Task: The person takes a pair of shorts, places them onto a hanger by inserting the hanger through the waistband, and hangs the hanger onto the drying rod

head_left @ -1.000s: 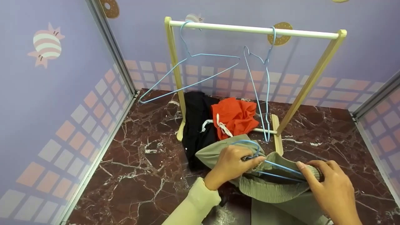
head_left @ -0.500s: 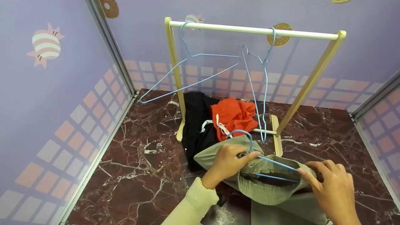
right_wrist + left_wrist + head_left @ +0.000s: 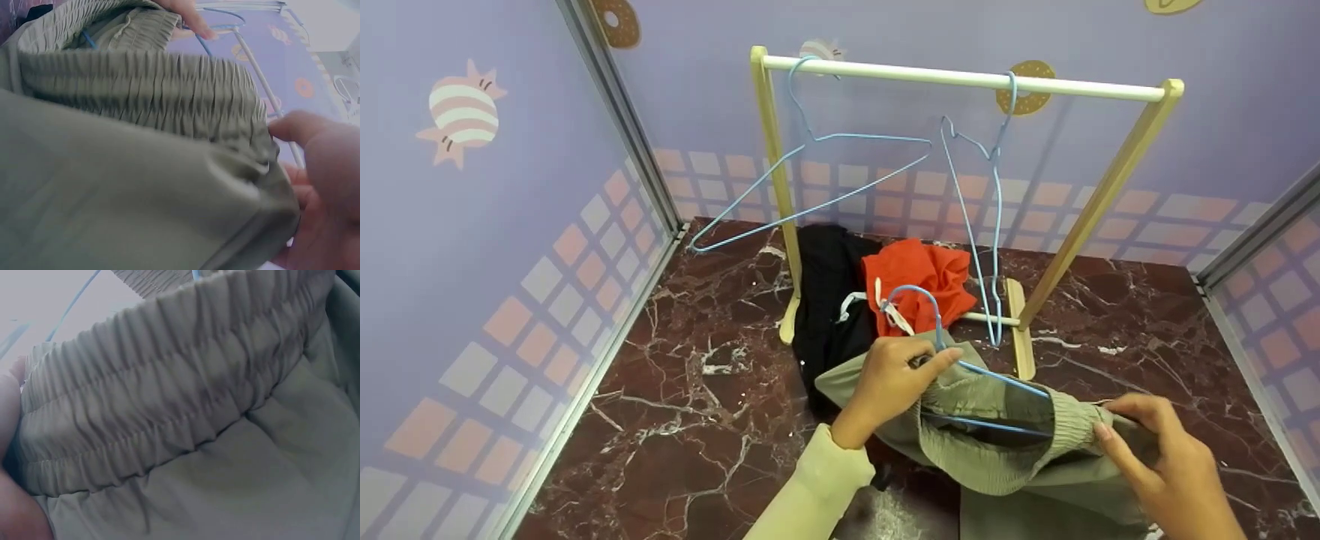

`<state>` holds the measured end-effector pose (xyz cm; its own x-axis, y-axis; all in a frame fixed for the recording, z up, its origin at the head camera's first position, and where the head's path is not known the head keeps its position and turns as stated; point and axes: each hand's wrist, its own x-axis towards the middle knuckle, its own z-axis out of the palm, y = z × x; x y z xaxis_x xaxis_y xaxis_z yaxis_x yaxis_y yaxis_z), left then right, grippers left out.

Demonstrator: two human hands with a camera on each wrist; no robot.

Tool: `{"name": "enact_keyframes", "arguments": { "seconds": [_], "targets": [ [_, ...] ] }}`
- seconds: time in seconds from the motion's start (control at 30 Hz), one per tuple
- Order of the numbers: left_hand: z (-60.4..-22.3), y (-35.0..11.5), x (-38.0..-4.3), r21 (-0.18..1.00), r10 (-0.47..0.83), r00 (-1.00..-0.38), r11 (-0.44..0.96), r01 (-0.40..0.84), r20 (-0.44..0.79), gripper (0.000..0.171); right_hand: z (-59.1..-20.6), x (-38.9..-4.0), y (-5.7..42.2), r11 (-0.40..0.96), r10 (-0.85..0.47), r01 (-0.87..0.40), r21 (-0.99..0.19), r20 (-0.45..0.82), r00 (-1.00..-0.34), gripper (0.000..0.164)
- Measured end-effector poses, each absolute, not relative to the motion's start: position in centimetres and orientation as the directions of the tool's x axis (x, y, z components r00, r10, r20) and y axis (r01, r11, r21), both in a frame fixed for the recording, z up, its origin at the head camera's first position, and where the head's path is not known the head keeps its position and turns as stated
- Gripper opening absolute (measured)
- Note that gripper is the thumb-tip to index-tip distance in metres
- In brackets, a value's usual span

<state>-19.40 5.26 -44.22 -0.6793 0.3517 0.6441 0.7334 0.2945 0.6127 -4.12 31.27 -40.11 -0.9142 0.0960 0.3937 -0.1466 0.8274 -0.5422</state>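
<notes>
Grey-green elastic-waist pants (image 3: 982, 469) are held with their waistband spread, and a blue wire hanger (image 3: 939, 311) lies partly inside the opening. My left hand (image 3: 889, 382) grips the hanger near its hook together with the left part of the waistband. At the other end, my right hand (image 3: 1174, 461) pinches the waistband, which covers the hanger's right end. In the right wrist view the thumb (image 3: 298, 126) presses the waistband's edge, with the other fingers behind the cloth. Gathered waistband (image 3: 169, 377) fills much of the left wrist view.
Behind the pants stands a wooden rack with a white rail (image 3: 960, 75). Two blue hangers, one on the left (image 3: 810, 202) and one on the right (image 3: 996, 225), hang from it. Black clothing (image 3: 829, 292) and an orange garment (image 3: 922, 277) with white drawstring lie on the marbled surface (image 3: 675, 420).
The hanger's hook has risen and shifted left with my left hand. My right hand has drawn the waistband over the hanger's right end, which showed between the fingers before.
</notes>
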Motion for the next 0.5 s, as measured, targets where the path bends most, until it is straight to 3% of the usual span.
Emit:
{"name": "enact_keyframes", "arguments": {
  "seconds": [0.2, 0.5],
  "targets": [
    [-44.03, 5.2, -19.34, 0.61, 0.348, -0.681, 0.304, 0.732, 0.644, 0.04, -39.74, -3.69, 31.64, 0.87, 0.026, -0.155, -0.468, 0.358, -0.933, 0.039],
    [-43.99, 5.58, -18.85, 0.535, 0.378, -0.625, 0.324, 0.78, 0.683, 0.043, -39.3, -4.51, 31.25, 0.91, 0.005, 0.006, -0.414, -0.004, -1.0, 0.058]
  ]
}}
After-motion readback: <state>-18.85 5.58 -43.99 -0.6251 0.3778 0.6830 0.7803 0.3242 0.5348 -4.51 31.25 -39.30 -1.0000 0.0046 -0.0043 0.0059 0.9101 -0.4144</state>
